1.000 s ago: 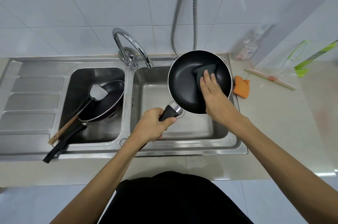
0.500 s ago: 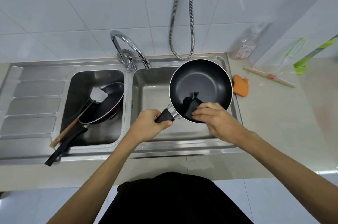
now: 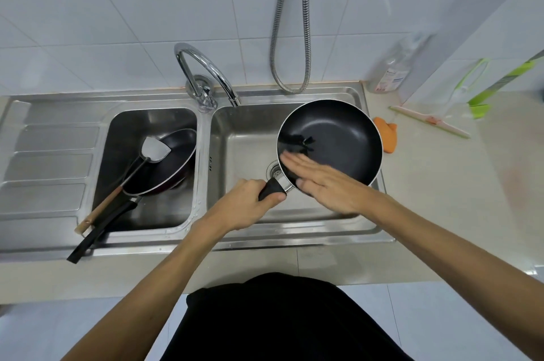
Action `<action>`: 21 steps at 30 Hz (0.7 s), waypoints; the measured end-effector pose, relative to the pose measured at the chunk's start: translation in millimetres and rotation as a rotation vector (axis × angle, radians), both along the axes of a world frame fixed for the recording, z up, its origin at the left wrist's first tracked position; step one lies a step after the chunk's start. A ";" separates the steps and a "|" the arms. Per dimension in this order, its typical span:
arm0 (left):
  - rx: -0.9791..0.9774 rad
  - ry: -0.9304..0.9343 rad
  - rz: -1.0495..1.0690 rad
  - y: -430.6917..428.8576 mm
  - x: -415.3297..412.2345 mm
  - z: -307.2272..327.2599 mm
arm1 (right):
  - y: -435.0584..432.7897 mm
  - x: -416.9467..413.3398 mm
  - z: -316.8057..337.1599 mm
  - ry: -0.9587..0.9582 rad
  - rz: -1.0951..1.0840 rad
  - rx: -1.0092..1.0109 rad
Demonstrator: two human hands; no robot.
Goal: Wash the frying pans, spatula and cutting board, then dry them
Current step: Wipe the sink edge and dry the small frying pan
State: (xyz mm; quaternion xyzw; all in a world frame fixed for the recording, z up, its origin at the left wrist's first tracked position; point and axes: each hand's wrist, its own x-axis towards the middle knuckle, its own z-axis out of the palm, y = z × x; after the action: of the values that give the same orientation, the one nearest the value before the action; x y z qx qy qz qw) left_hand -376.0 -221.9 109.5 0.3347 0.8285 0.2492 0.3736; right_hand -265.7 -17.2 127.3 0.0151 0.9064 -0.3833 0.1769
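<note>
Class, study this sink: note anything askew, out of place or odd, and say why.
In the left basin, the second frying pan lies tilted, its black handle jutting over the front rim; the spatula leans across it. The other pan, gripped by the left hand, looks fine.

Bright, cool, even light filled the scene, and shadows were soft and faint. The highlights along the top of the faucet (image 3: 206, 66) arch suggested that the light came from above. The white wall tiles (image 3: 117, 21) carried a pale sheen, and the steel sink (image 3: 294, 238) glinted along its front rim. The left basin (image 3: 153, 213) lay darker than the right. The frying pan (image 3: 338, 139) showed a dull gloss inside. Motion blur smeared the right hand (image 3: 323, 181). Wide-angle distortion bowed the sink's edges, and the soap bottle (image 3: 391, 72) looked soft.
</note>
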 end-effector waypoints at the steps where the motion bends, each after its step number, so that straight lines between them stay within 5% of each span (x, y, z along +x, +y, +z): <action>1: -0.006 0.013 -0.020 1.0 2.7 -0.4 | -1.1 -8.9 -4.0 0.026 -0.073 0.017; 10: -0.003 0.078 0.013 5.7 3.8 6.4 | 21.0 -40.8 -10.7 0.444 -0.562 0.337; 13: 0.022 0.082 -0.010 7.7 6.0 5.1 | 23.6 -39.0 -13.3 0.442 -0.489 0.436; 21: 0.045 0.191 -0.006 7.6 -21.5 13.1 | 32.4 -23.8 11.6 0.198 0.083 0.112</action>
State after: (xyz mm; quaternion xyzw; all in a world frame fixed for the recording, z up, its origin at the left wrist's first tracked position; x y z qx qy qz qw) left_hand -397.6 -214.3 122.6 0.3676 0.8535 0.2338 0.2861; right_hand -289.5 15.2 138.9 -0.0503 0.9392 -0.3242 0.1013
